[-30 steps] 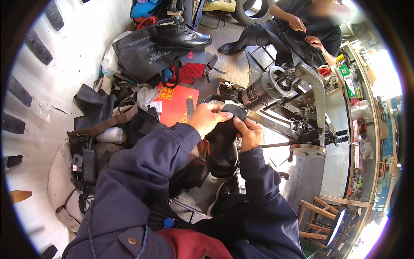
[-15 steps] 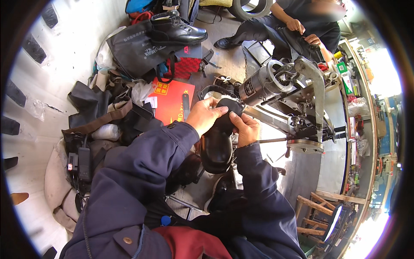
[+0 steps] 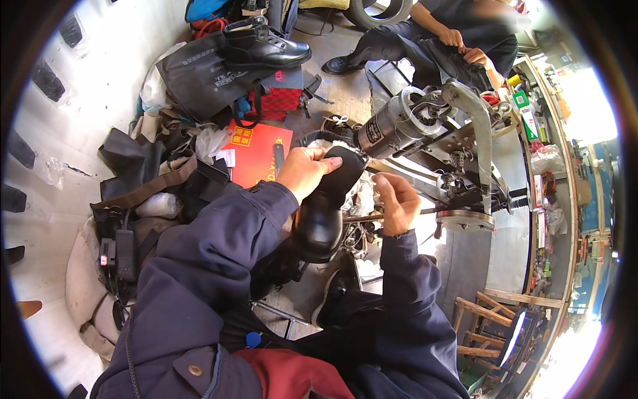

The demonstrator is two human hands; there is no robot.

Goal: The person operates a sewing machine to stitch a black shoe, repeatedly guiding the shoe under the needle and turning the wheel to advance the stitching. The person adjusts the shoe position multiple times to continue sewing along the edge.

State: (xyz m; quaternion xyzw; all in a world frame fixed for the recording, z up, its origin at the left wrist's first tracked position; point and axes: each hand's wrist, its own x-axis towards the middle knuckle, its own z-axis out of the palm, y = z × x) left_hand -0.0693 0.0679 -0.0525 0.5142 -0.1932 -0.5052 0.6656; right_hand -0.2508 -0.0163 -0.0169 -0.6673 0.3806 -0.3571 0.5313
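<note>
A black leather boot (image 3: 317, 233) is before the seated person, near a metal sewing machine (image 3: 392, 126). The left hand (image 3: 302, 174), nearer, pinches its upright tongue (image 3: 342, 174). The right hand (image 3: 399, 203) hangs curled, apart, just right of it; whether those fingers grip anything fine, I cannot tell. Its long axis runs away from the person, toe pointing lapward.

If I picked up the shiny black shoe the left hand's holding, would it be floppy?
The shoe probably has a stiff toe, since it's full and rounded. The flap under the left hand looks bendier, being flat and broad. That shine suggests it might feel slippery.
</note>
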